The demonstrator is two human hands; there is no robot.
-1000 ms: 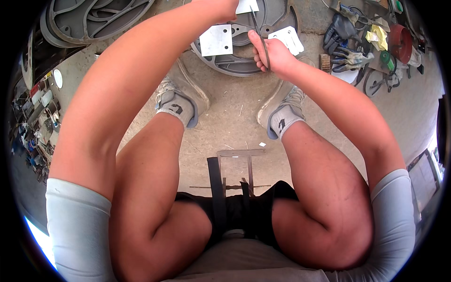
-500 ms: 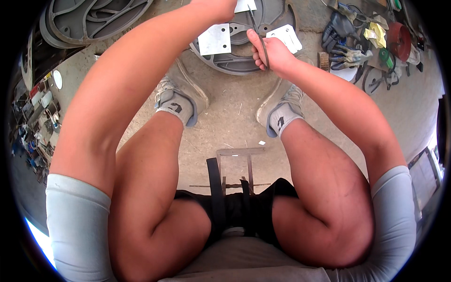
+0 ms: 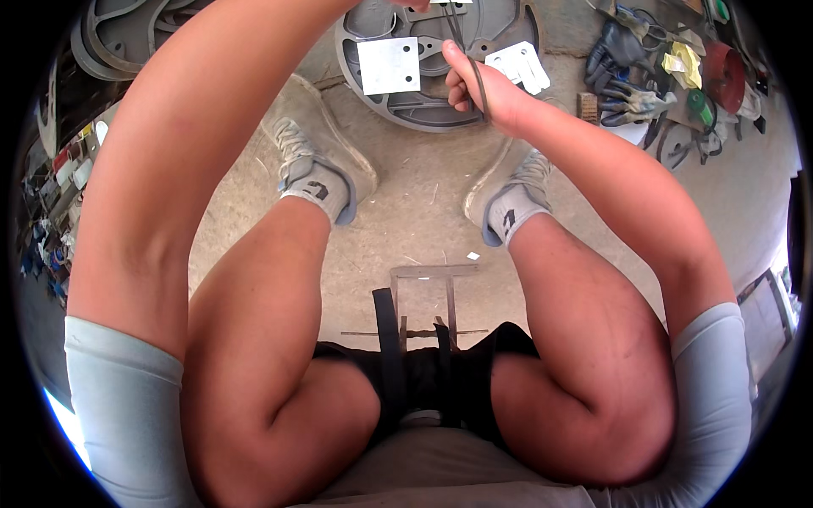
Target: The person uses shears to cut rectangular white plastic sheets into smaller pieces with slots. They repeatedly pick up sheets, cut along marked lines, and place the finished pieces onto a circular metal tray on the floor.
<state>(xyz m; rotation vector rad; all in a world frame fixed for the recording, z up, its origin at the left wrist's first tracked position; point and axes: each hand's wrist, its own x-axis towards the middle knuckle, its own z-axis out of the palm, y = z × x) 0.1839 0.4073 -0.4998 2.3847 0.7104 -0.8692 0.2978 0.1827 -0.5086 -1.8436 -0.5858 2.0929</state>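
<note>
My right hand (image 3: 487, 93) is closed around dark metal scissors (image 3: 481, 80), with a thin loop handle bowing past the fingers and blades pointing away from me. The blades appear slightly parted. Beyond their tips, a sliver of white sheet (image 3: 450, 2) shows at the top edge. My left hand (image 3: 412, 3) is almost wholly cut off by that edge, so its grip is hidden. Below it, a white square piece with two dark holes (image 3: 389, 66) lies on a round grey cast-metal wheel (image 3: 406, 112). Another white piece with cut-outs (image 3: 518, 68) rests on the wheel's right side.
More grey spoked wheels (image 3: 110, 42) stand at upper left. To the right lie work gloves (image 3: 635, 103), a yellow crumpled item (image 3: 682, 64), a red round part (image 3: 725, 74) and a small wooden block (image 3: 587, 106). My shoes (image 3: 334, 135) flank the near side of the wheel.
My left arm has shifted left and farther away, taking the hand mostly out of view. The scissor blades look more parted. My right hand has barely moved.
</note>
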